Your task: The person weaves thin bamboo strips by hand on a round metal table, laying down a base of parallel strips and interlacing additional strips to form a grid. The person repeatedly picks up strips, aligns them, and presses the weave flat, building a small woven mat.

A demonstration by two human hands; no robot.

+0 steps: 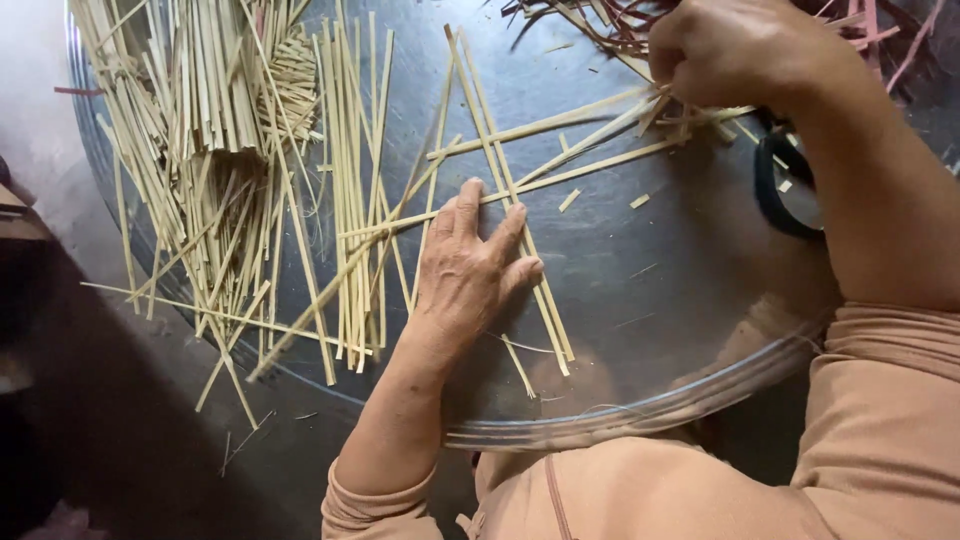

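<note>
A peach-coloured sleeve (880,420) fills the lower right of the frame, nearest the lens. Below it lies a round metal tray (650,290), dull and shiny grey, set over a dark floor (120,430) at lower left. The left hand (470,270) presses flat at centre, fingers slightly spread, on pale straw strips (500,170) whose long axis runs from upper centre down toward lower centre. The right hand (725,50), at top right, is closed in a fist, pinching crossing strips (580,135) that point leftward. A loose straw heap (200,130) covers the tray's upper left.
</note>
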